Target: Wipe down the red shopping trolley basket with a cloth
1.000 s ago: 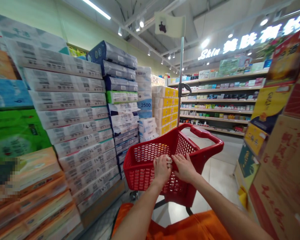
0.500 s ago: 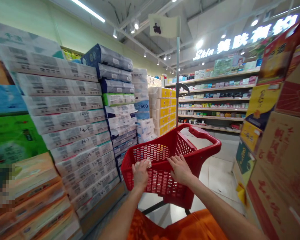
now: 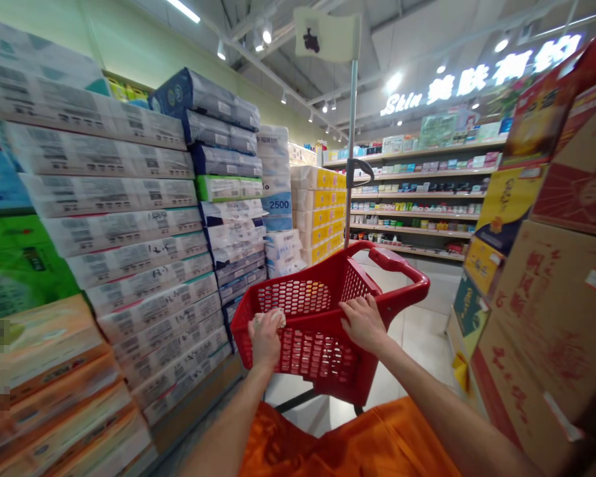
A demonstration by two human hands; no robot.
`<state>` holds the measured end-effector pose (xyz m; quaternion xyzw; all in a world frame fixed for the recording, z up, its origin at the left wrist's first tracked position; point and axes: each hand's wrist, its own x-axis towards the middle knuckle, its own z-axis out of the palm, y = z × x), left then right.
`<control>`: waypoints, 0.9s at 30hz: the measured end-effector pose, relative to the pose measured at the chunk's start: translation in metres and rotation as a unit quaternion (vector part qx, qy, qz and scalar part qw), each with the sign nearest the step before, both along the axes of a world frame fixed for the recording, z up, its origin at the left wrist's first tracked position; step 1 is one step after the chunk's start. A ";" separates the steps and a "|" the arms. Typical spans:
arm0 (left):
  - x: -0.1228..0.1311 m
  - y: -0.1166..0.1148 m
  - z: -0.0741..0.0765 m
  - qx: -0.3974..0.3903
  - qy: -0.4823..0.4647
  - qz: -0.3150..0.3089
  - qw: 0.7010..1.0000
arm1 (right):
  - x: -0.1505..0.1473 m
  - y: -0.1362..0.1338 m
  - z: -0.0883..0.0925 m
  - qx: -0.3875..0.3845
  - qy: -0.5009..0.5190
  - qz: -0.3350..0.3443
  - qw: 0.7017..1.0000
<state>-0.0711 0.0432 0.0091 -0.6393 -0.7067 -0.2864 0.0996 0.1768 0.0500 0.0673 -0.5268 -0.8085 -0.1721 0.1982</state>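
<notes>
"Since you asked about the grip: the left hand [image 3: 265,336] has its fingers closed over a pale, crumpled cloth [image 3: 279,317], soft-looking and bunched up, right on the near rim of the red cart [image 3: 310,322], close to the corner away from the handle [image 3: 402,264]."

"Nice, and the other one?"

"Right hand [image 3: 363,323] is on that same rim, toward the handle end, fingers draped over the edge. Can't tell if it's actually squeezing, the undersides are hidden."

"What's the cart like?"

"Smooth plastic basket, sides punched with rows of holes, rounded loop of a handle. There's a thin metal pole [image 3: 352,119] behind it with a cream flag [image 3: 325,34] on top."

"And the room?"

"Shop aisle, shiny pale floor tiles [image 3: 412,334]. Plastic-wrapped packs [image 3: 109,159] stacked high on the left, printed cartons [image 3: 551,298] piled on the right. Long shelves [image 3: 427,172] across the back, white glowing sign [image 3: 481,73] above. Oh, and wrinkly orange fabric [image 3: 357,437] down at the bottom, kinda shiny."
</notes>
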 end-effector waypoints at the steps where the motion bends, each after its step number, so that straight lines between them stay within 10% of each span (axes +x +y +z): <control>1: 0.007 0.000 0.000 -0.001 0.011 -0.024 1.000 | -0.002 -0.001 -0.001 0.001 0.001 0.003 1.000; 9: -0.057 -0.009 -0.012 0.010 -0.058 0.135 0.989 | -0.013 -0.009 -0.004 0.007 0.003 0.027 1.000; 17: 0.001 -0.005 -0.001 0.024 0.025 -0.047 0.998 | -0.020 -0.008 -0.002 0.001 0.011 0.014 1.000; 24: -0.066 -0.009 -0.015 0.006 -0.063 0.131 0.989 | -0.020 -0.011 -0.002 -0.002 0.018 0.007 1.000; 27: -0.052 -0.006 -0.012 0.018 -0.039 0.078 0.996 | -0.021 -0.013 -0.002 0.002 0.026 0.002 1.000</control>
